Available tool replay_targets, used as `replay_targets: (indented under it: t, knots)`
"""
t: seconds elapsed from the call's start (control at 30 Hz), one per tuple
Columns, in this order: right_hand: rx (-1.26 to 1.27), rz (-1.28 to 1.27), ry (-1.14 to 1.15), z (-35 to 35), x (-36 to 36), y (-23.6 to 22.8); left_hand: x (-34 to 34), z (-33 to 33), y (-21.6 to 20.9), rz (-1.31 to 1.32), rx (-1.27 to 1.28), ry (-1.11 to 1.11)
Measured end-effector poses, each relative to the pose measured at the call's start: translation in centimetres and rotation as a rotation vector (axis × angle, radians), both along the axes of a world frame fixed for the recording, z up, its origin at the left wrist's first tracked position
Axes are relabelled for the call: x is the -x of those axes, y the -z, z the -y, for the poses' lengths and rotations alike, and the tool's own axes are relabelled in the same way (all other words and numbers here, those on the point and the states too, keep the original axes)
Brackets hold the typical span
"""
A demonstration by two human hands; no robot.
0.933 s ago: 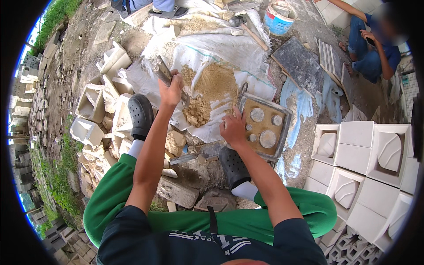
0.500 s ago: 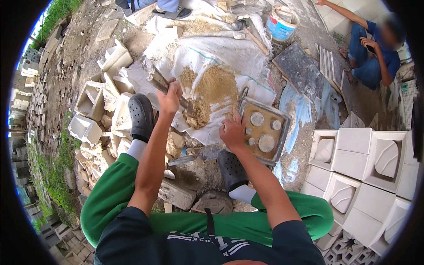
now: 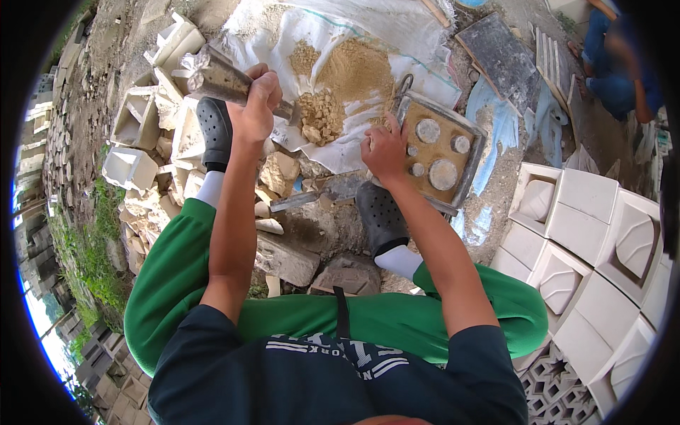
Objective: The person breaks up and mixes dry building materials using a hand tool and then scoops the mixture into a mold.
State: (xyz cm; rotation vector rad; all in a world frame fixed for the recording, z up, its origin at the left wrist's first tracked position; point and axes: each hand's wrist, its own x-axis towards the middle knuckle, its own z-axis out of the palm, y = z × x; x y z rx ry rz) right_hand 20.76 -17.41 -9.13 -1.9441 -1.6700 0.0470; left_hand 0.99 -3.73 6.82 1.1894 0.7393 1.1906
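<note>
In my left hand [image 3: 253, 106], fingers wrapped round it, is a thick, dusty metal bar-like tool [image 3: 218, 76]. Its broad end, caked white, points to the upper left; the narrower end sticks out past my hand toward a heap of crumbly tan sand [image 3: 320, 117]. My right hand [image 3: 386, 152] rests at the left rim of a shallow grey metal mould [image 3: 467, 166], fingers apart, the index stretched along the edge. Packed tan sand [image 3: 425, 180] fills the mould, with several round grey discs [image 3: 443, 174] of different sizes set in it. My fingertips are partly hidden.
Sand lies on a white woven sack [image 3: 283, 49]. Broken pale casts [image 3: 134, 117] pile up at left, near my left shoe [image 3: 214, 131]. Pale square blocks [image 3: 584, 219] are stacked at right. A dark board [image 3: 496, 57] and a seated person [image 3: 616, 71] are at upper right.
The view has shifted, so the ground sits higher in the picture. My left hand has tipped the tool flatter, its caked end swinging left. My right hand stays at the mould's rim.
</note>
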Motion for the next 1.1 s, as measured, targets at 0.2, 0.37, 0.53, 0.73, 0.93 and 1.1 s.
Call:
replay_targets:
  t: [0.2,0.37,0.53,0.73,0.93,1.1]
  knots:
    - [-0.008,-0.009,-0.02,-0.1,0.5,-0.1,0.4,-0.1,6.8,-0.015,0.014,0.018]
    - [0.017,0.0,0.0,-0.5,-0.3,0.5,-0.7,-1.2,3.7,-0.059,0.097,-0.034]
    - [0.017,0.022,-0.001,-0.1,-0.3,0.2,0.1,1.2,-0.4,-0.035,-0.087,0.095]
    - [0.032,-0.029,-0.004,0.2,0.9,-0.1,0.3,0.2,4.3,0.087,0.097,0.063]
    - [0.066,0.003,0.01,0.4,0.1,0.0,-0.1,1.6,-5.4,0.009,-0.057,0.138]
    - [0.051,0.01,-0.007,-0.5,0.2,-0.2,0.7,2.8,1.8,-0.009,0.017,0.189]
